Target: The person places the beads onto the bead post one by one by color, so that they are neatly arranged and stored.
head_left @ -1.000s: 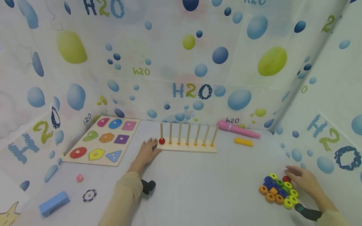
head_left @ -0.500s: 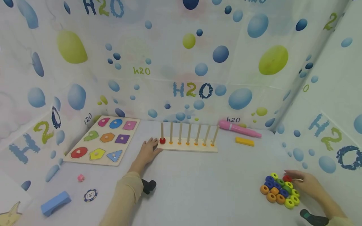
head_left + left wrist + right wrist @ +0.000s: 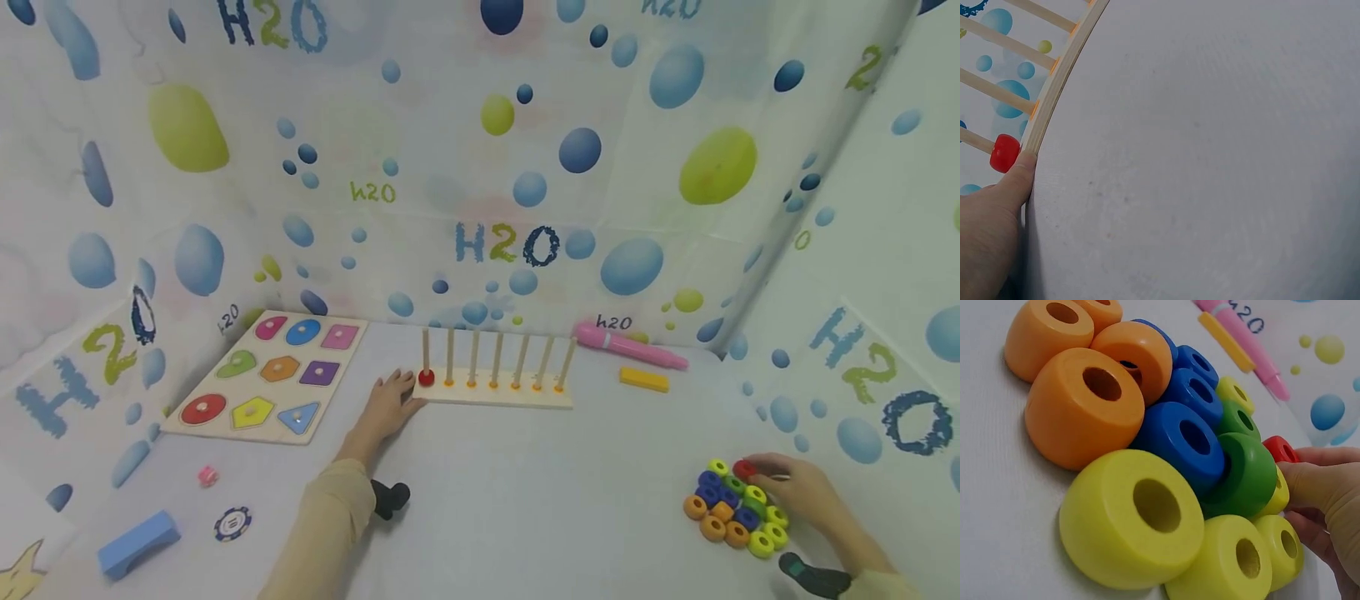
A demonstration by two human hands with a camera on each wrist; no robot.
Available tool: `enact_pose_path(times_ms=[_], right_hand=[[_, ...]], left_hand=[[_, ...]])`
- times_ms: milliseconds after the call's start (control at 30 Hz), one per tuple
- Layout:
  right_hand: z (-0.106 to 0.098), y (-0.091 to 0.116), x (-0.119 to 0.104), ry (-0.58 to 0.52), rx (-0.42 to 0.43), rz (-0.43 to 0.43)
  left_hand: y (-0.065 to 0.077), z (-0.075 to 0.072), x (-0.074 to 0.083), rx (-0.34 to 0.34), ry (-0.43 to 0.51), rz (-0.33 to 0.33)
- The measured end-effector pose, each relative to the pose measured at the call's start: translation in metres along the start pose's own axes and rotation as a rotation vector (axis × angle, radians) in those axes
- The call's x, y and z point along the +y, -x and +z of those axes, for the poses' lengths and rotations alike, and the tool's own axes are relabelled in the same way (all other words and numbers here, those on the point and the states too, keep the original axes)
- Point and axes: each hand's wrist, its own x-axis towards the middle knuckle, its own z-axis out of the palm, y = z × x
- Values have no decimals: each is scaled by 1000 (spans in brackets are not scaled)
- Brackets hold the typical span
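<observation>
At the left end of a wooden peg board (image 3: 491, 399) with several upright pegs, my left hand (image 3: 386, 407) grips the base. Its thumb lies against the front edge in the left wrist view, close to a red bead (image 3: 1005, 153) threaded on the first peg; the other fingertips are hidden there. On the right side of the table, my right hand (image 3: 802, 490) pinches another red bead (image 3: 1281, 450) between thumb and fingers. That bead sits at the far edge of a cluster of yellow beads (image 3: 1129, 550), blue beads (image 3: 1175, 450), green beads (image 3: 1244, 481) and orange beads (image 3: 1079, 419).
A shape puzzle board (image 3: 258, 429) lies at the back left. Nearer are a pink die (image 3: 207, 476), a poker chip (image 3: 233, 523) and a blue arched block (image 3: 138, 543). Behind the beads lie a pink marker-shaped object (image 3: 637, 347) and a yellow block (image 3: 643, 380).
My right hand has come in from beside the bead cluster and closed its fingers on the red bead, which has shifted slightly left. The left hand stays at the peg board.
</observation>
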Motion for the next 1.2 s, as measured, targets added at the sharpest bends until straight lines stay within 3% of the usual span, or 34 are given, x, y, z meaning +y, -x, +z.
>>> enact_pose_path(times_ms=[333,600,800,1200], right_hand=[[-6,-19,-14,-15,124,-51],[-3,-30,-37,-103,139,-138],[-7,-48,-79,-185,126,-169],[2,-95,-180,-255,233,-345]], left_hand=[[2,-3,-7,41,7,-17],[0,-1,-9,24,3,19],[1,0,-6,11,16,15],[1,1,-2,6,15,14]])
